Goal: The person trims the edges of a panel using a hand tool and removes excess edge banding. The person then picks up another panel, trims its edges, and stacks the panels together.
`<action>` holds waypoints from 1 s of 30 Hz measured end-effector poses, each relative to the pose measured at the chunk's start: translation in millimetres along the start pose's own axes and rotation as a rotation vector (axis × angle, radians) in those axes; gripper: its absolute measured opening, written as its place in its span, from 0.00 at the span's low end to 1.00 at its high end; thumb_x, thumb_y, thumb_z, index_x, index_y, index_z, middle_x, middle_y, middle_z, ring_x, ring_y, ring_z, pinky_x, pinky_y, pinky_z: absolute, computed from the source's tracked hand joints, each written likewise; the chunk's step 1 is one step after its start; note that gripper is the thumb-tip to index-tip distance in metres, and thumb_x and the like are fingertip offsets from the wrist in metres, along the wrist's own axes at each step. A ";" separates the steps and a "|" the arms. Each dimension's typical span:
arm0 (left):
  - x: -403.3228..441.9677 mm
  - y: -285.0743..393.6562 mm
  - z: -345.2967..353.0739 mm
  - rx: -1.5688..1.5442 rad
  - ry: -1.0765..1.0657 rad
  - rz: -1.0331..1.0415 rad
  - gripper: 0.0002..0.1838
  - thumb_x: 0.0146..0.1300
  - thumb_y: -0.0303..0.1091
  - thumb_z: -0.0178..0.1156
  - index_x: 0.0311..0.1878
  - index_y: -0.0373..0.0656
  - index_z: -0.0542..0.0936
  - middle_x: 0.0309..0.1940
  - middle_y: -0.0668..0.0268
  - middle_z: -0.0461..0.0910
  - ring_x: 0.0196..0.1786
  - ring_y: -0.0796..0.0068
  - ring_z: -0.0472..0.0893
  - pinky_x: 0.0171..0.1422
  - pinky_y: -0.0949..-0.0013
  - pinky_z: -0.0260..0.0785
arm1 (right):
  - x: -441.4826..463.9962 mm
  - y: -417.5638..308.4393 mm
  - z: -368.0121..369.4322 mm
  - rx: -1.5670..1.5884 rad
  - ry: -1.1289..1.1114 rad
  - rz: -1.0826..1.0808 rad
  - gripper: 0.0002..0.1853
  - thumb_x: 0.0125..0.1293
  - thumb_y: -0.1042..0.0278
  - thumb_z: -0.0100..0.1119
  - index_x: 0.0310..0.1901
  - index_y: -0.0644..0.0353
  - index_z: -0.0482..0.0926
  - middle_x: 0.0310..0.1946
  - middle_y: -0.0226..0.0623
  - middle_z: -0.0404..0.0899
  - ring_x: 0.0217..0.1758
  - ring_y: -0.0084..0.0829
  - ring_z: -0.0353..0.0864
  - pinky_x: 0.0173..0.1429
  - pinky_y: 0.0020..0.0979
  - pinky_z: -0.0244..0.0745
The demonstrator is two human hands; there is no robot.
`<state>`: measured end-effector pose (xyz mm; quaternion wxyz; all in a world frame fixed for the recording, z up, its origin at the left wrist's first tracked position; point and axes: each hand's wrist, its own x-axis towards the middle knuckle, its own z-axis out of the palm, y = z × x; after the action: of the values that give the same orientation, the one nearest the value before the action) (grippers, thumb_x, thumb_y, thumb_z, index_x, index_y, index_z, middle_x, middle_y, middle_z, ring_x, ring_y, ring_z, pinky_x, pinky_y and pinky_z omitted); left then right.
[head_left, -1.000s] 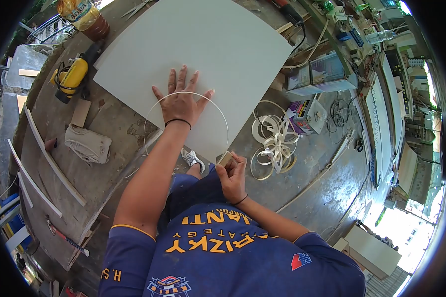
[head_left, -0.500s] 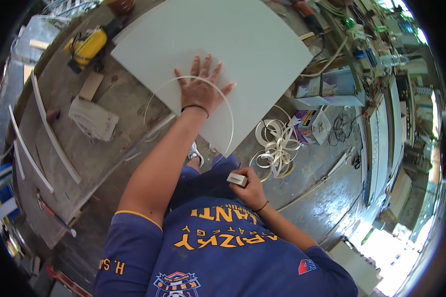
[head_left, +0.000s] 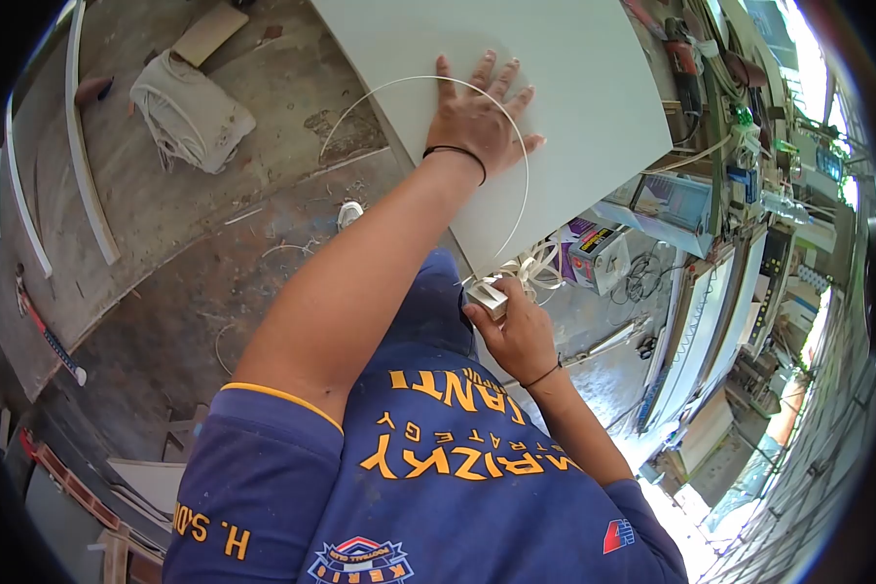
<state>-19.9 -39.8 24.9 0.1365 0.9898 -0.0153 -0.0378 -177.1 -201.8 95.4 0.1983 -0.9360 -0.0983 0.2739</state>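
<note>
My left hand [head_left: 479,122] lies flat with its fingers spread on a large pale board [head_left: 565,88]. A thin white strip [head_left: 528,180] arcs over that hand, from near the board's close corner out to the left. In my right hand [head_left: 524,336] is a small pale rectangular block [head_left: 487,300], gripped between thumb and fingers. The block is right by the board's close corner; whether it touches the edge I cannot tell. Behind the right hand, loops of pale strip [head_left: 545,268] lie partly hidden.
On the worktable [head_left: 282,107] at left are a crumpled cloth [head_left: 190,112], a wooden block [head_left: 211,34], long white strips [head_left: 80,146] and a red-and-black handled tool [head_left: 49,331]. A purple box [head_left: 594,255] stands at right, with a coil of dark wire [head_left: 642,279] beside it.
The view has shifted, so the yellow power tool is out of sight. My right hand has brought the block up to the board's close corner. My left hand stays flat on the board.
</note>
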 end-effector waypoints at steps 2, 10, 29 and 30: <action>-0.1 -0.6 2.6 -0.009 0.036 0.017 0.34 0.67 0.69 0.38 0.73 0.69 0.61 0.78 0.77 0.49 0.80 0.74 0.45 0.78 0.35 0.30 | 2.5 -2.1 -1.2 -0.008 -0.030 0.015 0.25 0.63 0.46 0.62 0.46 0.63 0.73 0.30 0.51 0.82 0.35 0.52 0.82 0.39 0.45 0.75; -1.3 -2.6 -0.4 -0.039 0.025 0.015 0.33 0.67 0.67 0.40 0.72 0.68 0.62 0.77 0.75 0.50 0.79 0.73 0.46 0.78 0.34 0.29 | 7.5 -3.1 -3.2 -0.170 -0.026 0.000 0.25 0.63 0.45 0.61 0.46 0.63 0.73 0.30 0.52 0.82 0.35 0.52 0.82 0.37 0.45 0.75; -1.0 -3.4 1.2 -0.090 0.033 0.024 0.33 0.67 0.66 0.42 0.72 0.67 0.63 0.77 0.75 0.52 0.79 0.73 0.45 0.78 0.35 0.29 | 11.6 -12.8 -4.1 -0.318 -0.009 -0.030 0.21 0.63 0.51 0.63 0.42 0.62 0.72 0.23 0.42 0.81 0.30 0.45 0.84 0.32 0.40 0.76; -0.9 -3.5 0.9 -0.091 0.033 0.022 0.33 0.67 0.66 0.42 0.72 0.67 0.63 0.77 0.75 0.52 0.79 0.73 0.45 0.78 0.35 0.29 | 11.5 -12.9 -3.9 -0.323 -0.007 -0.027 0.21 0.63 0.51 0.63 0.42 0.62 0.71 0.22 0.42 0.81 0.29 0.45 0.83 0.32 0.40 0.76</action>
<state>-20.7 -36.7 23.1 0.1820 0.9828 -0.0222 -0.0205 -166.5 -188.1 98.5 0.0484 -0.9532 -0.1546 0.2551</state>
